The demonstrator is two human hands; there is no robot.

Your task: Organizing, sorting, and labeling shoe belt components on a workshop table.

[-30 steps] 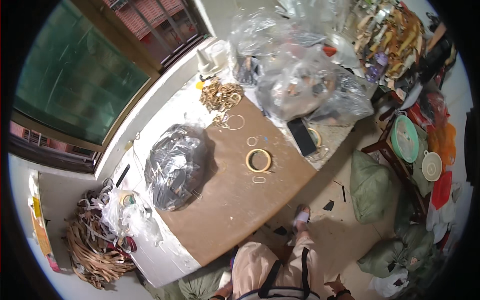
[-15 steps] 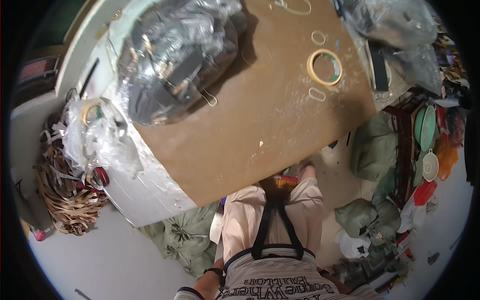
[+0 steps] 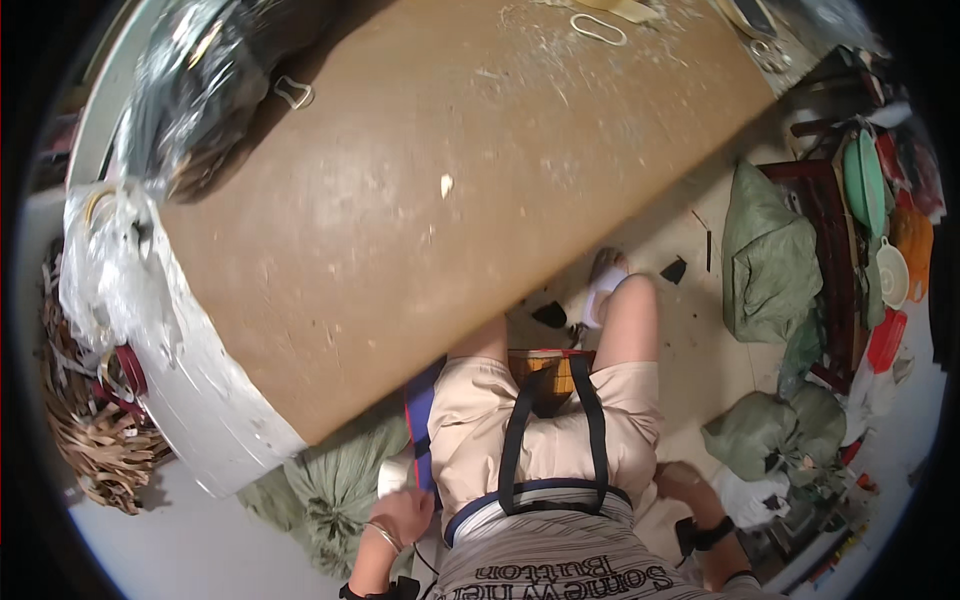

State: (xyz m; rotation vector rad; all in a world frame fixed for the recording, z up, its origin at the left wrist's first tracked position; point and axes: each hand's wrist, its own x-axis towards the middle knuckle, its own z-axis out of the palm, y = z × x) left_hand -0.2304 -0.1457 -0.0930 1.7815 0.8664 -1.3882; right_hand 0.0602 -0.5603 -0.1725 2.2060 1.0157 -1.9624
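Well, the fingers of the left hand [image 3: 405, 514] seem to curl in, but from here I can't tell whether they are together or closed on anything. It hangs at the hip, beside the shorts [image 3: 545, 440] and just below a small white thing [image 3: 393, 474]. The right hand [image 3: 682, 482] is down by the other hip, its fingers partly lost behind the thigh, so I can't tell their state either. A black watch [image 3: 706, 534] sits on that wrist. The shorts are between both hands, with black straps [image 3: 513, 450] hanging over them.

Left of the legs, a green sack [image 3: 345, 485] slumps under the table [image 3: 400, 260]. Up on its brown top lie two pale loops [image 3: 598, 29], well apart, one beside a dark, shiny bag [image 3: 195, 95]. A white bag [image 3: 125, 265] sits at the left edge, over a heap of brown strips [image 3: 105, 455]. Black scraps [image 3: 674, 270] dot the floor. Off to the right stand another sack [image 3: 768, 255], a green basin [image 3: 864, 185] and a white strainer [image 3: 892, 271].
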